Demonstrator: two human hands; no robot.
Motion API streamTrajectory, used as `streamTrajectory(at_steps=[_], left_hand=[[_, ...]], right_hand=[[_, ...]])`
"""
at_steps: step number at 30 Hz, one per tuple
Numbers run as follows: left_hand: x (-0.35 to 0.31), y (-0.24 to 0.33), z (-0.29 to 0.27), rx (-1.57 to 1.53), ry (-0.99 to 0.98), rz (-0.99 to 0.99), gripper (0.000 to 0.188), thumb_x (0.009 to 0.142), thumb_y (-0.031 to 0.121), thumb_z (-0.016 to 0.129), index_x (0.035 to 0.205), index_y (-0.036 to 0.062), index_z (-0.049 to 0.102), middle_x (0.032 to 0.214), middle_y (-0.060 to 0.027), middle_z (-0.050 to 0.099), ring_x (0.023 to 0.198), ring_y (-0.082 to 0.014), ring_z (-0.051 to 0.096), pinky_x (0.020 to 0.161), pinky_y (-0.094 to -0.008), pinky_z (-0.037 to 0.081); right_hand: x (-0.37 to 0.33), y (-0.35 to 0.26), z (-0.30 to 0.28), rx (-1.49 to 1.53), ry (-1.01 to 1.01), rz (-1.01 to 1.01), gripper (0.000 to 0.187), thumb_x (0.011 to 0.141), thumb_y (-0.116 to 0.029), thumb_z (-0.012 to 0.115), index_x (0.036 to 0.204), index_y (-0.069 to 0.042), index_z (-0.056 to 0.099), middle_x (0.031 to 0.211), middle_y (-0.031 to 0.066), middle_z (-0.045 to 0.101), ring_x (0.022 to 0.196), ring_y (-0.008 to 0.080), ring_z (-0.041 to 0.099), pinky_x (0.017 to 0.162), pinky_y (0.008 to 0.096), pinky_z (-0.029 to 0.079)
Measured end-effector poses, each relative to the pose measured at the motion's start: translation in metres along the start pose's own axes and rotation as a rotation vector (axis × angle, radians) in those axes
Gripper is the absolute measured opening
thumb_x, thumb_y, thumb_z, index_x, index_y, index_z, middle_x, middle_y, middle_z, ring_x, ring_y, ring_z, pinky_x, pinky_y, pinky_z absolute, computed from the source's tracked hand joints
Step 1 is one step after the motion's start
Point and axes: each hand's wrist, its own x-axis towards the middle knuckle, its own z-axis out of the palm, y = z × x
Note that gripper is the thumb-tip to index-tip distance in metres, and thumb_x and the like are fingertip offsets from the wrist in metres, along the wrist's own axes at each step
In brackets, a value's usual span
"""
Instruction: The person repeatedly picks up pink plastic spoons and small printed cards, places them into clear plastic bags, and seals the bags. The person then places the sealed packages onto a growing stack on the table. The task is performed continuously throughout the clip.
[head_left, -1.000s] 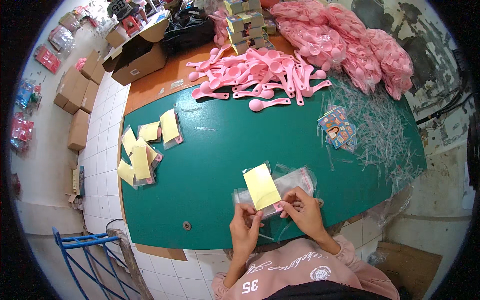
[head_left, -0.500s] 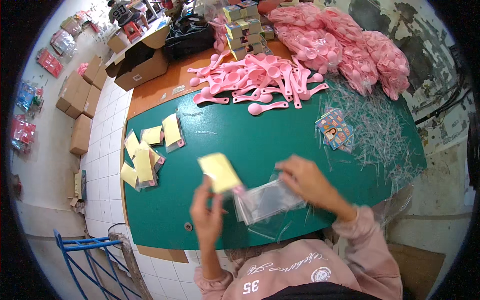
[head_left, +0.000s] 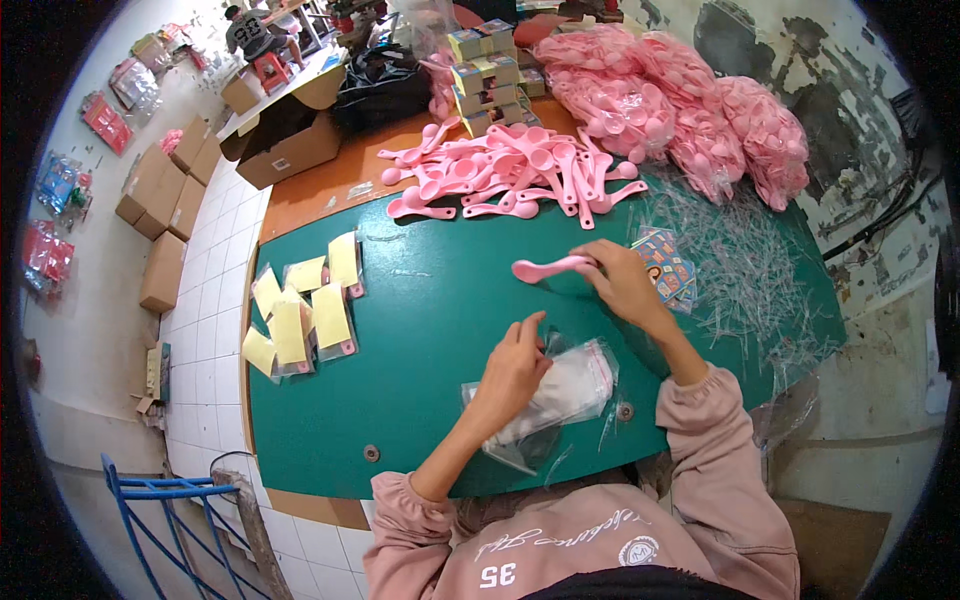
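Observation:
My right hand (head_left: 625, 285) pinches the handle of a pink measuring spoon (head_left: 545, 270), its bowl pointing left above the green table. My left hand (head_left: 513, 372) rests over a stack of clear plastic bags (head_left: 575, 385) near the table's front edge, fingers apart and partly bent at the upper bags. Several filled clear bags with yellow cards (head_left: 330, 312) and pink pieces inside lie in a group at the left. Blue printed cards (head_left: 668, 265) lie just beyond my right hand. A heap of pink measuring spoons (head_left: 510, 165) covers the far middle.
Big plastic sacks of pink spoons (head_left: 690, 110) stand at the far right, with loose clear plastic strips (head_left: 745, 260) spread before them. Bundled card stacks (head_left: 487, 80), a black bag (head_left: 383, 85) and an open carton (head_left: 290, 150) stand behind. A blue metal frame (head_left: 180, 490) is at lower left.
The yellow-card bag has left my left hand and lies with the group at left. That hand has moved right onto the bags. My right hand has moved up and taken a pink spoon.

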Motion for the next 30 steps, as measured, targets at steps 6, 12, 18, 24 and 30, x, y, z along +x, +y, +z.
streamTrajectory(at_steps=[6,12,18,24,30], left_hand=[[0.013,-0.014,-0.007,-0.551,-0.189,-0.124,0.024,0.081,0.005,0.058,0.105,0.0018,0.051,0.084,-0.0057,0.060,0.075,-0.0109,0.056,0.072,-0.0238,0.045],[0.015,-0.011,-0.010,-1.042,-0.291,-0.239,0.037,0.085,0.007,0.056,0.118,0.0033,0.039,0.083,-0.0084,0.062,0.078,-0.0120,0.058,0.072,-0.0247,0.046],[0.014,-0.003,-0.016,-0.916,-0.272,-0.228,0.049,0.083,0.004,0.058,0.125,0.0031,0.032,0.079,-0.0095,0.065,0.073,-0.0111,0.060,0.068,-0.0243,0.048],[0.013,-0.005,-0.019,-0.860,-0.354,-0.203,0.051,0.082,0.006,0.060,0.127,0.0029,0.035,0.081,-0.0088,0.065,0.076,-0.0111,0.061,0.069,-0.0245,0.048],[0.012,0.000,-0.025,-0.911,-0.420,-0.213,0.056,0.080,0.007,0.062,0.129,0.0038,0.035,0.080,-0.0073,0.064,0.076,-0.0108,0.059,0.073,-0.0245,0.046]], right_hand=[[-0.049,-0.020,-0.033,0.456,0.146,0.256,0.013,0.083,-0.009,0.056,0.093,0.000,0.054,0.076,0.0077,0.056,0.072,0.0146,0.058,0.063,0.0282,0.050],[-0.053,-0.042,-0.030,0.599,0.361,0.340,0.016,0.084,-0.002,0.055,0.099,0.000,0.051,0.082,0.0077,0.059,0.073,0.0135,0.061,0.064,0.0263,0.054],[-0.053,-0.046,-0.024,0.552,0.475,0.259,0.021,0.083,0.000,0.055,0.103,0.000,0.049,0.082,0.0076,0.059,0.073,0.0139,0.061,0.064,0.0263,0.054],[-0.056,-0.053,-0.029,0.580,0.409,0.185,0.021,0.083,0.000,0.056,0.103,0.000,0.049,0.082,0.0066,0.058,0.074,0.0129,0.060,0.066,0.0260,0.053],[-0.054,-0.058,-0.029,0.595,0.403,0.144,0.021,0.082,0.000,0.057,0.102,0.000,0.049,0.084,0.0062,0.057,0.077,0.0128,0.059,0.067,0.0256,0.052]])
